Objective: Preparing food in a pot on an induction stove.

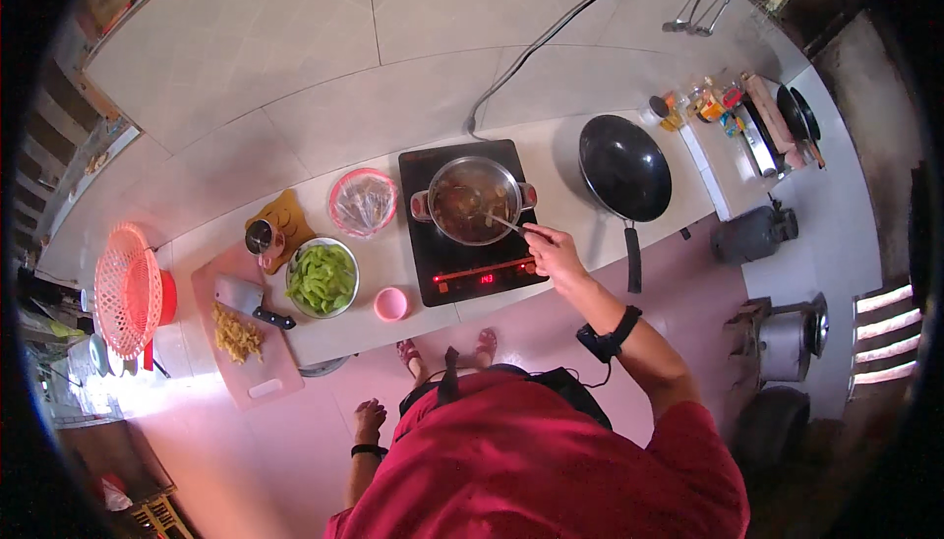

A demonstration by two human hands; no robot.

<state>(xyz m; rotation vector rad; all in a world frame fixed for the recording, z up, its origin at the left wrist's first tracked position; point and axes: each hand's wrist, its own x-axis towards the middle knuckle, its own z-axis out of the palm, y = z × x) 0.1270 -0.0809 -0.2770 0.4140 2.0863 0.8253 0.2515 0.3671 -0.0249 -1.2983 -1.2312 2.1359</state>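
Observation:
My right hand (552,253) is closed on the dark handle of a metal utensil (503,221), probably a spoon or ladle. Its far end dips into brown broth with pieces of food, so its head is hidden. The broth fills part of a steel pot (474,241) with two side handles. Beneath the pot is a black induction cooker (428,259) with a lit red display. My left hand (369,419) hangs low beside my body, away from the counter. Its fingers are loosely bent, and I see nothing in it.
Left of the cooker are a plastic-covered bowl (363,202), a bowl of green vegetable pieces (322,278), a pink cup (391,304) and a cleaver (240,293) on a pink cutting board (243,380) with chopped yellowish food. To the right, a black wok (625,168) has its handle over the counter edge.

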